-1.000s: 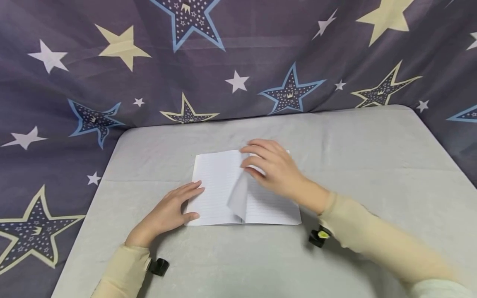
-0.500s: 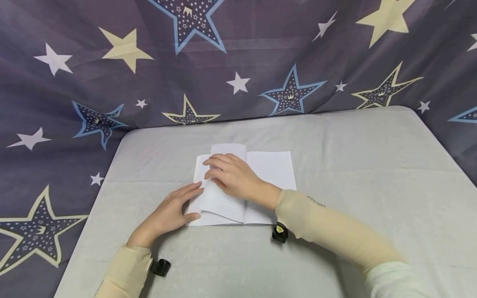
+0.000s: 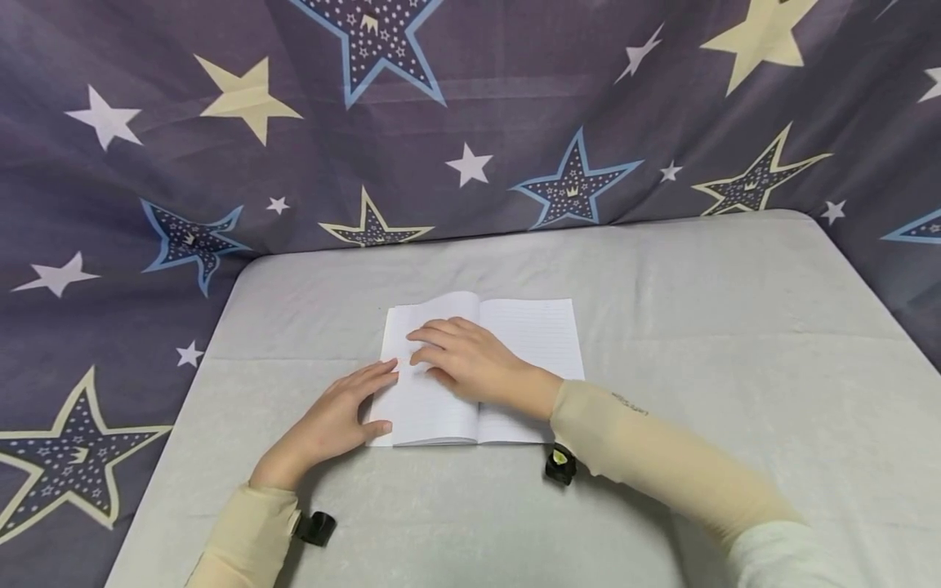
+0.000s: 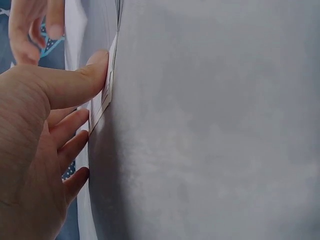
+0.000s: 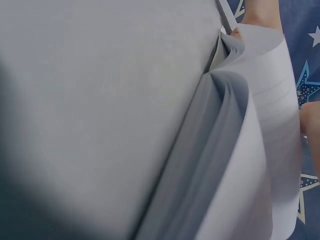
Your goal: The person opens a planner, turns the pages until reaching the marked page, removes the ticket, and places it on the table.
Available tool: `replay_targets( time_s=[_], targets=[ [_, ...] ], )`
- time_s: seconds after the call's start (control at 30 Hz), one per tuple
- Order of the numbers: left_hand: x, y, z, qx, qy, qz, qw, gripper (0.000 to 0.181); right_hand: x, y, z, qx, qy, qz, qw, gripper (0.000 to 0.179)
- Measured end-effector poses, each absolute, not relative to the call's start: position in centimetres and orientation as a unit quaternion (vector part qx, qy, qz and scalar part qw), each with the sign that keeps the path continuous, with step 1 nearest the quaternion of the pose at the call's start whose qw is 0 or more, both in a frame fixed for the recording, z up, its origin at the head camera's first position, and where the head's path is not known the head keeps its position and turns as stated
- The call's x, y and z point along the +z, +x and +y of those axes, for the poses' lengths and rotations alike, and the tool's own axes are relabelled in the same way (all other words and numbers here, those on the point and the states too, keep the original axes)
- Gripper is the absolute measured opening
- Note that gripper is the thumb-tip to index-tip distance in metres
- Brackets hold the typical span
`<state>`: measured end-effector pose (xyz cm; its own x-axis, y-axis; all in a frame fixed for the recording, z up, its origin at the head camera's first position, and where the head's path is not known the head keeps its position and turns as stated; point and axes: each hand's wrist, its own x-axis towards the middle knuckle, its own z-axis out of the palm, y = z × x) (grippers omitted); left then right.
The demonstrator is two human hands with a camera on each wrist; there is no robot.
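Note:
An open notebook (image 3: 532, 335) with white lined pages lies on the grey-covered table. At its left edge rests my left hand (image 3: 334, 416), fingers spread and thumb on the page's margin. In the left wrist view, the thumb (image 4: 82, 82) presses over the notebook's corner. My right hand (image 3: 474, 359) lies across the left page with loosely bent fingers, covering part of it and the centre fold. The turned leaf (image 3: 434, 416) bulges slightly near the fold. The right wrist view shows the fanned page edges (image 5: 232, 107) arching up from the spine.
A light grey cloth (image 3: 698, 327) covers the table. Behind it hangs a dark curtain (image 3: 507, 65) printed with stars. Each wrist carries a small black camera, the left wrist camera (image 3: 316, 528) and the right wrist camera (image 3: 561, 465), both close over the cloth.
My right hand has swept from the fold to the left page, turning a leaf over from right to left. The leaf now lies flatter. My left hand has stayed in place.

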<state>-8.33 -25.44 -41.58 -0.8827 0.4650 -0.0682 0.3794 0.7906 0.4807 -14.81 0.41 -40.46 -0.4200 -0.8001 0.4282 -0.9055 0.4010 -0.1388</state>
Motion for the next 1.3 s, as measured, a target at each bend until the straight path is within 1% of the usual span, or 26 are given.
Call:
replay_targets(
  time_s=[0.1,0.17,0.4,0.57,0.67,0.73,0.83,1.03,1.13,1.3],
  targets=[
    [-41.5,-8.4,-25.5,0.232,0.224,0.942,0.091,0.072,-40.7,-14.6,1.4,0.18,0.508,-0.829,0.151,0.02],
    [-41.4,-8.4,-25.6,0.226,0.223,0.944,0.09,0.072,-40.9,-14.5,2.1,0.179,0.494,-0.839,0.141,0.02],
    [-40.9,-8.3,-26.5,0.217,0.223,0.947,0.075,0.07,-41.5,-14.2,3.2,0.202,0.434,-0.876,0.063,0.03],
    [-40.7,-8.3,-26.9,0.227,0.21,0.948,0.073,0.057,-41.6,-14.0,2.7,0.193,0.434,-0.88,-0.001,0.037],
    [-40.7,-8.3,-26.6,0.237,0.198,0.949,0.066,0.048,-41.7,-14.0,2.4,0.181,0.443,-0.878,-0.025,0.04],
    [-40.6,-8.3,-26.3,0.243,0.2,0.948,0.056,0.046,-41.8,-14.0,2.2,0.175,0.449,-0.876,-0.029,0.04],
    [-40.8,-8.2,-25.8,0.246,0.213,0.944,0.051,0.049,-41.7,-13.9,2.4,0.178,0.457,-0.871,-0.034,0.037],
    [-41.5,-8.2,-25.0,0.216,0.234,0.946,0.066,0.069,-40.7,-12.6,4.6,0.214,0.474,-0.852,-0.058,0.034],
    [-41.7,-8.2,-25.0,0.212,0.236,0.946,0.063,0.071,-40.2,-11.8,6.6,0.219,0.474,-0.851,-0.066,0.037],
    [-41.6,-8.3,-25.1,0.213,0.234,0.946,0.071,0.072,-40.0,-10.4,10.4,0.209,0.457,-0.863,-0.051,0.047]
  ],
)
